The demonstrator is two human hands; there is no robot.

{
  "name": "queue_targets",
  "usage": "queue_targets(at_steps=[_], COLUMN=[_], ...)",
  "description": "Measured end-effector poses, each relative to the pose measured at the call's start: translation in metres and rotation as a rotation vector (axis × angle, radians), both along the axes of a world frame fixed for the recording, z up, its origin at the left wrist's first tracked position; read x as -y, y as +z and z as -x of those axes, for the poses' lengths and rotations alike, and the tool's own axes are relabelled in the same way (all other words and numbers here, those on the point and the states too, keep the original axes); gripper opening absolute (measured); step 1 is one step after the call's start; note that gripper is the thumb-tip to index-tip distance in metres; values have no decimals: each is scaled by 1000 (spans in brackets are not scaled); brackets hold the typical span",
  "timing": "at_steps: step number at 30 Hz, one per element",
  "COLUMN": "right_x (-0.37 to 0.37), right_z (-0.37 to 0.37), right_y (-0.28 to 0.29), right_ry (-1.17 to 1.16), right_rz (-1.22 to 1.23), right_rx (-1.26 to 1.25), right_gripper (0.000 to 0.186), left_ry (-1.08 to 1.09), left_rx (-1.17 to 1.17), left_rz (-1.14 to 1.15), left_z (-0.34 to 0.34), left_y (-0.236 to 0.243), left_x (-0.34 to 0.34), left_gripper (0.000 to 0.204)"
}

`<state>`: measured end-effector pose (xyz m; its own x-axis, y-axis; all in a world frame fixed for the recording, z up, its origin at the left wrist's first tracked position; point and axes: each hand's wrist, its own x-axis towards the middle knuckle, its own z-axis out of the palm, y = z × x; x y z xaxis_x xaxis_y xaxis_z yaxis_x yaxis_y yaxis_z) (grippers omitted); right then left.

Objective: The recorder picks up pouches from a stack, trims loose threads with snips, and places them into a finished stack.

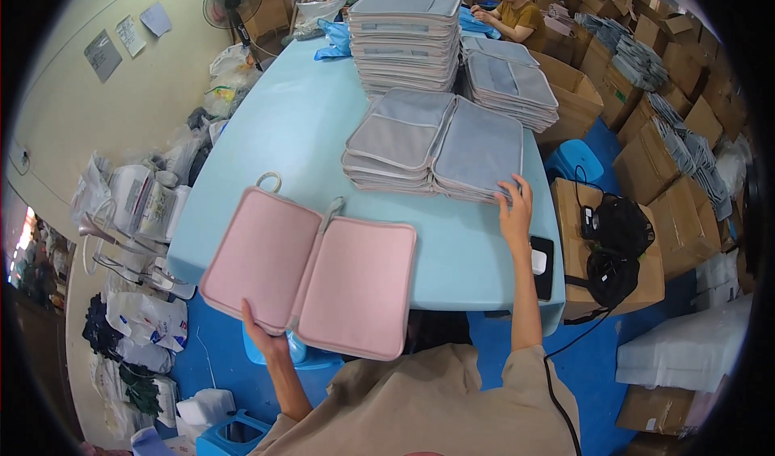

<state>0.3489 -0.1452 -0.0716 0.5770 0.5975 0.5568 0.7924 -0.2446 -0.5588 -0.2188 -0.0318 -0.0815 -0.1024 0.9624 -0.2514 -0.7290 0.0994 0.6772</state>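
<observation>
A pink zip-up case lies spread open at the table's near edge, its outer cover facing up, with a loop at its top left corner. My left hand grips its lower edge, thumb on top and the other fingers hidden underneath. To the right and farther off, a stack of opened grey cases with mesh pockets rests on the table. My right hand is at that stack's near right corner, fingers apart and slightly bent, fingertips at the edge of the upper layers.
The light blue table also bears a tall grey case stack and a lower stack. A phone with a small white case lies by my right forearm. Cartons crowd the right; another person works at the far end.
</observation>
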Motion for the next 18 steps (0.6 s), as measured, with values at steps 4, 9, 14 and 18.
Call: queue_targets(at_steps=[4,9,14,18], right_x=[-7,-10,-13,-20], right_z=[-4,-7,4,16], right_y=[-17,-38,-35,-32], right_ry=[-43,-135,-69,-126], right_rz=[-193,-361,-339,-359], right_rx=[17,-20,-109,-59], right_gripper=[14,3,21,62], left_ry=[7,254,394,558], left_rx=[-106,-488,-722,-987], left_rz=[-136,-296,-709,-914], left_z=[20,-5,-18,-74], left_y=[43,121,188,248], left_x=[-9,-25,-64,-96], left_gripper=[60,45,25,18])
